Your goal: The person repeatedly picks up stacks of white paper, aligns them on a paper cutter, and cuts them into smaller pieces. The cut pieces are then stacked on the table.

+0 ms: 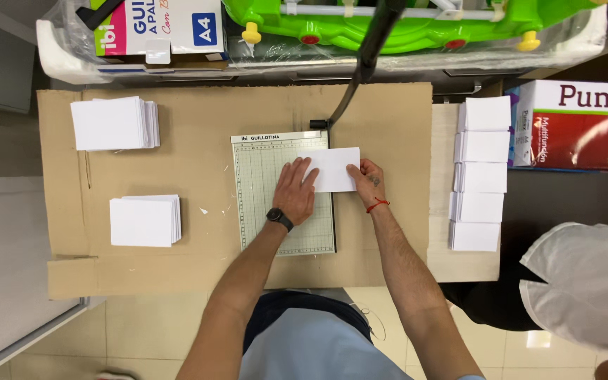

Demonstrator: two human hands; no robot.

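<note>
from the head camera, looking straight down, a white rectangular sheet of paper point(333, 169) lies across the right edge of a pale green gridded guillotine cutting board point(276, 211), part on the grid and part jutting out over the brown cardboard sheet point(198, 141) that covers the table; the left hand point(295, 190), with a black watch at the wrist, lies flat and spread, fingers apart, pressing the left end of the paper down on the board; the right hand point(367, 179), with a red string at the wrist, pinches the paper's right lower edge between thumb and fingers; the black cutter arm point(364, 63) stands raised, slanting up from the hinge at the board's top right corner; on the cardboard well to the left lie two stacks of cut white sheets, an upper stack point(110, 123) and a lower stack point(142, 220); to the right, on a pale wooden strip, a column of small white paper piles point(481, 172) runs top to bottom; beside it sits a red and white paper ream box point(578, 127); a green plastic toy point(402, 24) lies wrapped at the top.
</note>
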